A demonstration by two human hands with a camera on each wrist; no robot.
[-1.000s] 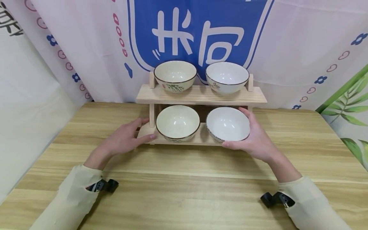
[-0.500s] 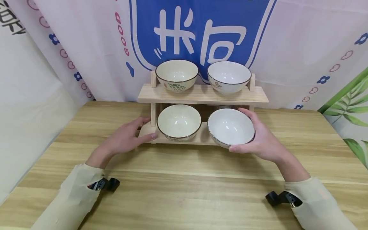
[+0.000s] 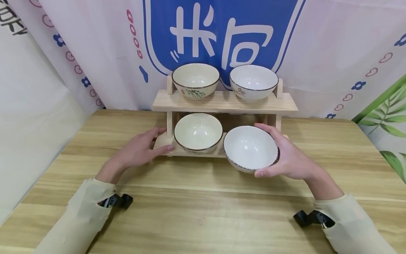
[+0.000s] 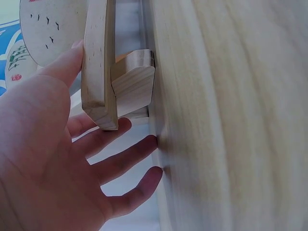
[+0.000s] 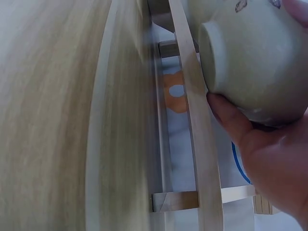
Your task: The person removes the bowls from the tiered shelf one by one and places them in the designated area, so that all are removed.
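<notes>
Touching the wooden rack (image 3: 223, 103) at its lower left end, the left hand (image 3: 138, 150) shows spread fingers. A cream bowl (image 3: 198, 132) stands on the rack's lower shelf. At the rack's right front, the right hand (image 3: 287, 158) grips a white bowl (image 3: 248, 148); its contact with the shelf cannot be told.

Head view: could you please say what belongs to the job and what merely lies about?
Job, seemingly: white bowl held by right hand; wooden rack held by left hand.
Just around, seemingly: upper cream bowl; lower cream bowl; upper white bowl; table; printed curtain.
</notes>
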